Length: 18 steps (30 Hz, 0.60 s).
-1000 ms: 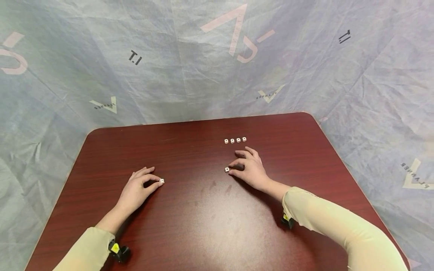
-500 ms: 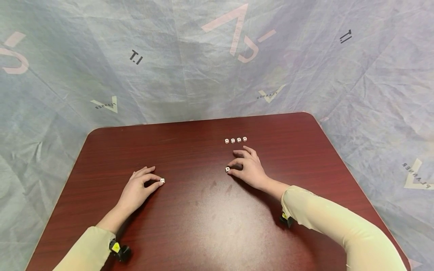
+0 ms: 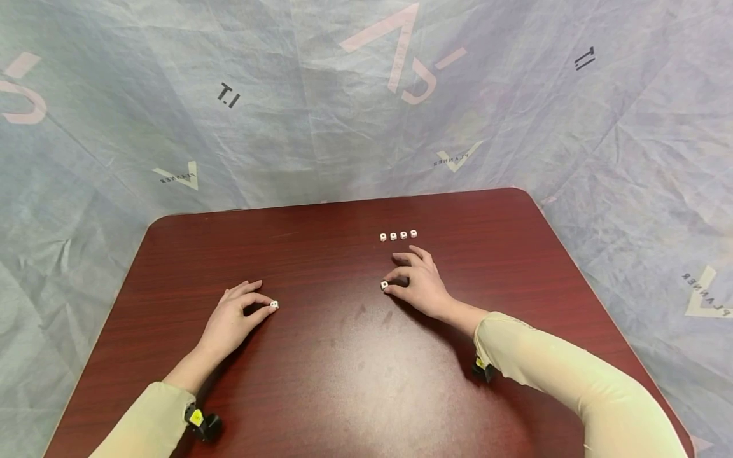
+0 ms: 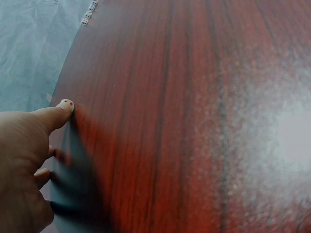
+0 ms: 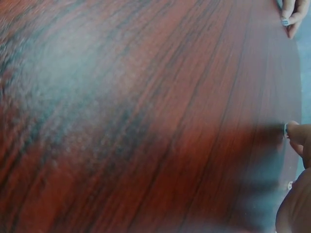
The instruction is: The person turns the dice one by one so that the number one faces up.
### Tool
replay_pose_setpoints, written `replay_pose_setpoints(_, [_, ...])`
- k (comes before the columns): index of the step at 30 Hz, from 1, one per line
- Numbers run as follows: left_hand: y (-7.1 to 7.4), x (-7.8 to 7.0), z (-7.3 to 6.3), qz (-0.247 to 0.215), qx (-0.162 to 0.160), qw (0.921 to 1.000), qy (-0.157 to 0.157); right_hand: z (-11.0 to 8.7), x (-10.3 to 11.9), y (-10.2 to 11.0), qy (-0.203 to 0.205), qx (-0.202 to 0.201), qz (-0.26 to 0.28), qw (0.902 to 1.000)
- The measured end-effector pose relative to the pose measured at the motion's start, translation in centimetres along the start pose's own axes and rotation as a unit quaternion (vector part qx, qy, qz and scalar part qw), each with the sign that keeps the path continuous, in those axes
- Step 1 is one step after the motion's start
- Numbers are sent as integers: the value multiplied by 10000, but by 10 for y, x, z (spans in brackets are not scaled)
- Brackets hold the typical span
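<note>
Between thumb and index finger my left hand (image 3: pixel 226 324) pinches a white die (image 3: pixel 274 305) at the left of the table. Red pips show on that die in the left wrist view. Further right, my right hand (image 3: pixel 420 286) pinches a second white die (image 3: pixel 384 285), thumb and index finger at its right side and the other fingers spread apart. A row of several white dice (image 3: pixel 398 236) lies just beyond the right hand, each with a small gap to its neighbour. In the right wrist view the right hand's die (image 5: pixel 285 130) is partly covered by the fingers.
The dark red wood-grain table (image 3: pixel 321 362) has rounded far corners and a glossy glare near its middle. Grey printed cloth (image 3: pixel 309 108) hangs behind it and at both sides. A black device with a yellow label (image 3: pixel 202 422) sits at the left wrist.
The right hand's fingers have shifted slightly left, closer over its die. The left hand, its die and the row of dice look unmoved apart from a small camera shift.
</note>
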<state>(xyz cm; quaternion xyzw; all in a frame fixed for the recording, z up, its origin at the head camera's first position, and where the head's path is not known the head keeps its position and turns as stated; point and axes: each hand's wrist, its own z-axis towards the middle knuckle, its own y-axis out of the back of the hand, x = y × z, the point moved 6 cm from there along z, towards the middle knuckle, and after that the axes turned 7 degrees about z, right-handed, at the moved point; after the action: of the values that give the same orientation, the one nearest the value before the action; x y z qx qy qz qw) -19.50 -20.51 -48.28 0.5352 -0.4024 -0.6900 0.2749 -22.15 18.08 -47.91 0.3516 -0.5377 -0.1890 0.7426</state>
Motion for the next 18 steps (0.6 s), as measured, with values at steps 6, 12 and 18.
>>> replay_pose_setpoints(6, [0, 0, 0, 7, -21, 10000, -19, 0, 0, 1, 12, -58, 18, 10000])
replay_pose_setpoints(12, [0, 0, 0, -4, -47, 10000, -38, -1, -1, 5, -15, -131, 39, 9999])
replay_pose_setpoints(18, [1, 0, -1, -9, -79, 10000, -56, 1, -7, 19, -142, -223, 97, 9996])
